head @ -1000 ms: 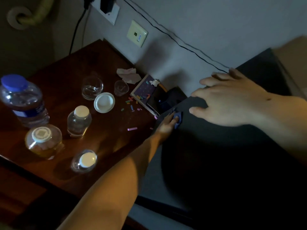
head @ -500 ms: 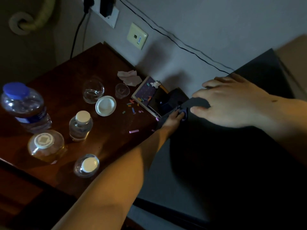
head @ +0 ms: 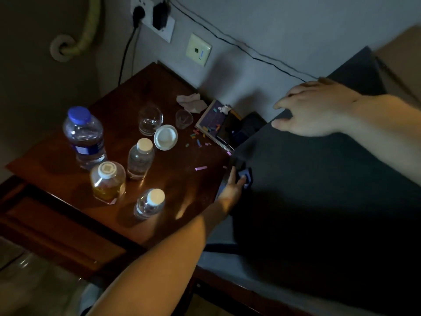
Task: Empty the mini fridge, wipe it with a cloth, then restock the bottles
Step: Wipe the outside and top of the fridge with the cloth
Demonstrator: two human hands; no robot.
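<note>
The dark mini fridge (head: 319,179) fills the right half of the view, seen from above. My left hand (head: 233,187) reaches along its left side and presses a small blue cloth (head: 247,176) against the top left edge with straight fingers. My right hand (head: 319,110) lies spread at the fridge's far left corner and holds nothing. On the wooden side table (head: 57,160) stand a large water bottle with a blue cap (head: 84,137), two small clear bottles (head: 140,158) (head: 150,204) and a jar of yellow liquid (head: 108,181).
Behind the bottles sit a drinking glass (head: 150,120), a small plastic cup (head: 184,119), a white lid (head: 165,137), a crumpled tissue (head: 191,102) and a book (head: 216,124) leaning by the wall. Coloured scraps litter the table. Wall sockets (head: 157,19) with cables hang above.
My left hand has slid the cloth back toward me along the fridge's left edge. My right hand has shifted toward the fridge's back corner with its fingers spread wider.
</note>
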